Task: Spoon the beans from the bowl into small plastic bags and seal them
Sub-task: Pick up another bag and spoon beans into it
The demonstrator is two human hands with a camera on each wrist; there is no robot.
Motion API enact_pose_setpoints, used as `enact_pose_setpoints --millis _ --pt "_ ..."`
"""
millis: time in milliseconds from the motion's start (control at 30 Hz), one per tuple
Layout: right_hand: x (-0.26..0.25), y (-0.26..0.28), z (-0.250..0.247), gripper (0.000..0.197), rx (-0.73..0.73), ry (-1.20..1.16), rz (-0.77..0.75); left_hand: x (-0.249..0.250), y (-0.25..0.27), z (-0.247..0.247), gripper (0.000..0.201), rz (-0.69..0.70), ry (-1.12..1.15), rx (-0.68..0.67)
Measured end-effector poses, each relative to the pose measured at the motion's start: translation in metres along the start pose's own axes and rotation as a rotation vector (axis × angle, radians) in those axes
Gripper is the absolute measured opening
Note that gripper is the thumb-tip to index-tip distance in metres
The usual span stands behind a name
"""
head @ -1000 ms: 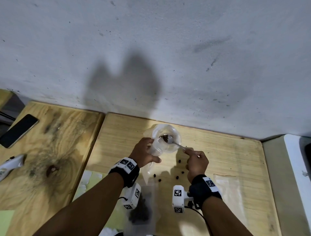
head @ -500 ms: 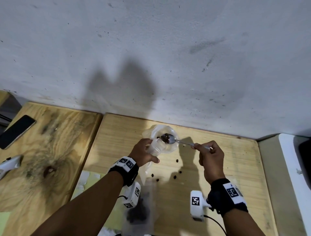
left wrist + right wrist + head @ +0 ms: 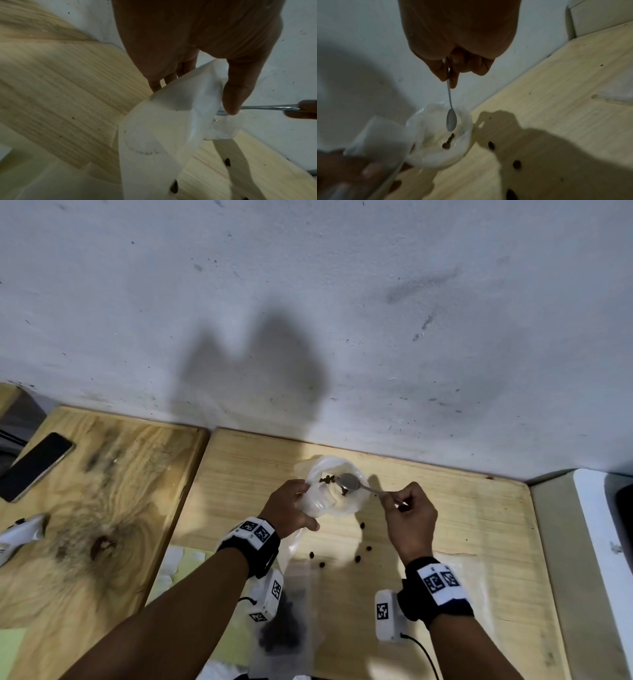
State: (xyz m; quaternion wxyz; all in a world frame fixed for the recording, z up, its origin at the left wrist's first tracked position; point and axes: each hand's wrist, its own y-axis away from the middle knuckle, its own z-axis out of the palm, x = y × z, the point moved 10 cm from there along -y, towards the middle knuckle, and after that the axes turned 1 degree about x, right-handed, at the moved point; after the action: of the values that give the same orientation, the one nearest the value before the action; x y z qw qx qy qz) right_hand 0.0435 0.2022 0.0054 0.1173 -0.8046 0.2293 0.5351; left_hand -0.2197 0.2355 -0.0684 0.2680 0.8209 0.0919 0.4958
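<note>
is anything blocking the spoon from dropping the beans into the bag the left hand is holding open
Nothing visible does. The spoon, pinched by the right hand, is tipped over the open mouth of the bag the left hand holds, beans already falling in.

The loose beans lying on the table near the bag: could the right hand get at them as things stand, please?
Probably not yet: the loose beans lie bare just beside the right hand, but its fingers are pinching the spoon over the bag.

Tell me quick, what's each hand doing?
Left hand: fingers curled round the open plastic bag.
Right hand: pinching the spoon handle, bowl over the bag's mouth.
</note>
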Motion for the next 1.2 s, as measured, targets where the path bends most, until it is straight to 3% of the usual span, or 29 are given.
enact_pose_setpoints --millis 167,433,700,867,1200 --pt "0.015 0.011 0.026 0.034 -0.002 0.104 -0.021 -0.001 -0.001 0.004 0.092 -0.001 -0.013 -0.019" --pt "0.048 0.03 0.03 0.032 0.015 0.021 0.148 0.0 -0.001 0.004 0.089 0.026 0.004 -0.021" --pt "0.048 0.034 0.019 0.035 0.057 -0.001 0.169 0.002 0.003 0.006 0.083 0.086 -0.027 -0.01" --pt "0.039 0.034 0.026 0.032 0.001 0.013 0.128 0.003 0.003 0.006 0.086 0.096 -0.056 -0.017" --pt "0.028 0.034 0.005 0.027 0.127 -0.074 0.151 0.001 0.0 0.0 0.081 0.09 -0.039 0.02"
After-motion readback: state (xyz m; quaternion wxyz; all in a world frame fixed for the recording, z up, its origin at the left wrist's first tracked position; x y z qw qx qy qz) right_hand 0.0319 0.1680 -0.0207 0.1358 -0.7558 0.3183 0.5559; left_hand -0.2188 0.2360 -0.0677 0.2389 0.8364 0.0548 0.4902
